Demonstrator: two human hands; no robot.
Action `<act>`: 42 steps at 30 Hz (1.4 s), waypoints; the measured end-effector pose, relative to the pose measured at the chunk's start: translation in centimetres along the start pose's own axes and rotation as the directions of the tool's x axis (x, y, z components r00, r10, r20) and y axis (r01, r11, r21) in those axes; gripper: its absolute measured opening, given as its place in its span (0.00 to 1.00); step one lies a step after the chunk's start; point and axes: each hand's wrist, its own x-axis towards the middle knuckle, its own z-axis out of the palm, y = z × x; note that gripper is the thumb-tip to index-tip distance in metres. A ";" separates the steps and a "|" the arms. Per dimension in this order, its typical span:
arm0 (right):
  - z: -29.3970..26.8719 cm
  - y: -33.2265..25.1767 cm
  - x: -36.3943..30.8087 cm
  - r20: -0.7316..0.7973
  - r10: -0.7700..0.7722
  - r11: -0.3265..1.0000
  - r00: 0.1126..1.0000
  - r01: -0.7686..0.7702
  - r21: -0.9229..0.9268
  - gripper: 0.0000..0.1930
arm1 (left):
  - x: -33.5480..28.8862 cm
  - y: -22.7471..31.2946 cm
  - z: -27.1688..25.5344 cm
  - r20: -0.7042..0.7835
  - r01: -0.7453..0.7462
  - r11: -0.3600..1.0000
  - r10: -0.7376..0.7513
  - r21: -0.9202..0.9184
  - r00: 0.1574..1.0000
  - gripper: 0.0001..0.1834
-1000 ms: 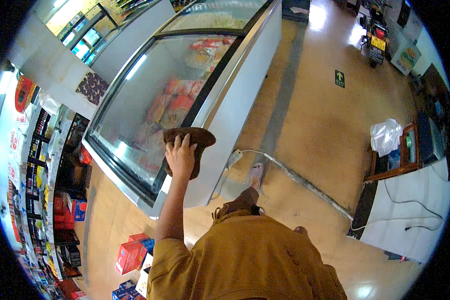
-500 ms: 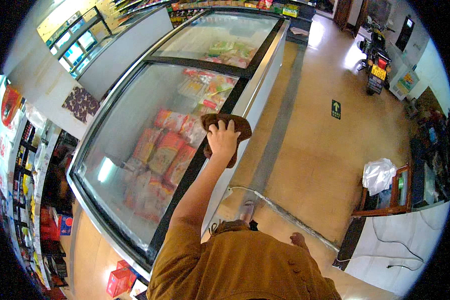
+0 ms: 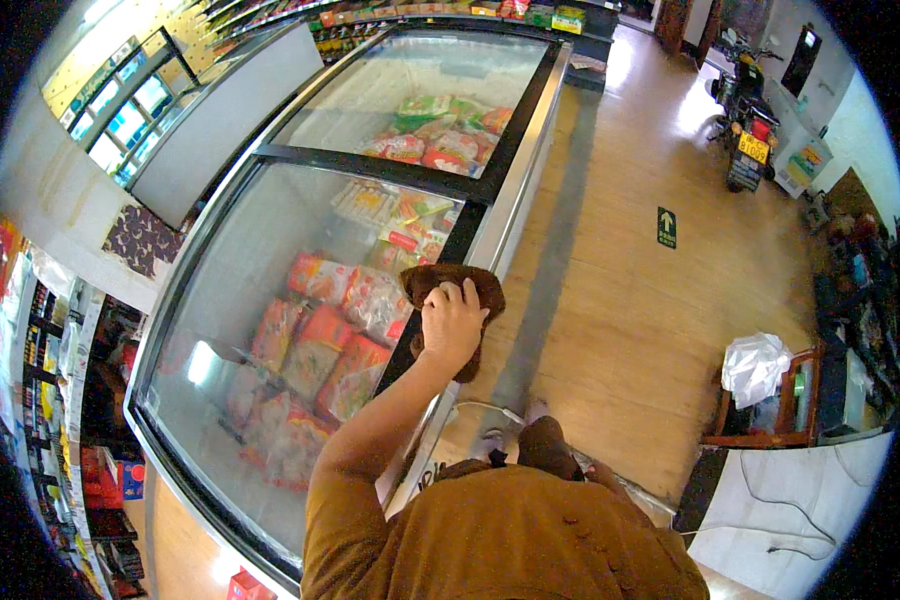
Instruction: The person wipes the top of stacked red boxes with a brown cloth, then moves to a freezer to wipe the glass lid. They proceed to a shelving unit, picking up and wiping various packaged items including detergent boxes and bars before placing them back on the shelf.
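My left hand (image 3: pixel 452 322) presses a dark brown cloth (image 3: pixel 482 290) onto the right rim of a chest freezer (image 3: pixel 515 150). The fingers are bent over the cloth, and part of it hangs down the freezer's side. Beneath the sliding glass lid (image 3: pixel 240 270) lie several red-and-clear food packages (image 3: pixel 322 345), seen through a misty pane. The lid's black frame runs just left of the cloth. My right hand (image 3: pixel 604 474) shows only in small part beside my body, low and near my leg; its fingers are not clear.
A motorbike (image 3: pixel 745 120) stands at the far right on the wooden floor (image 3: pixel 620 310). On the right, a clear plastic bag (image 3: pixel 755 368) rests on a wooden-framed piece. Stocked shelves (image 3: pixel 55 400) line the left. A white panel with a loose cable (image 3: pixel 800 510) is at lower right.
My left hand and the cloth have slid nearer along the freezer rim. The view has shifted a little, and one leg now shows beside the freezer.
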 end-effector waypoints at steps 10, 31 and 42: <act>-6.1 1.0 12.3 0.116 -0.302 0.930 0.946 0.319 -0.181 0.15 | 4.3 -1.5 4.2 0.029 -0.104 0.975 0.112 -0.198 0.993 0.17; -24.9 4.8 22.9 -0.053 0.050 0.962 0.997 -0.034 0.272 0.13 | 24.1 2.2 8.8 0.041 0.215 0.960 -0.211 -0.180 0.977 0.18; -29.4 3.3 30.6 -0.027 0.043 0.937 0.999 -0.031 0.348 0.11 | 39.0 1.3 15.2 -0.033 0.090 0.957 -0.103 -0.277 0.994 0.16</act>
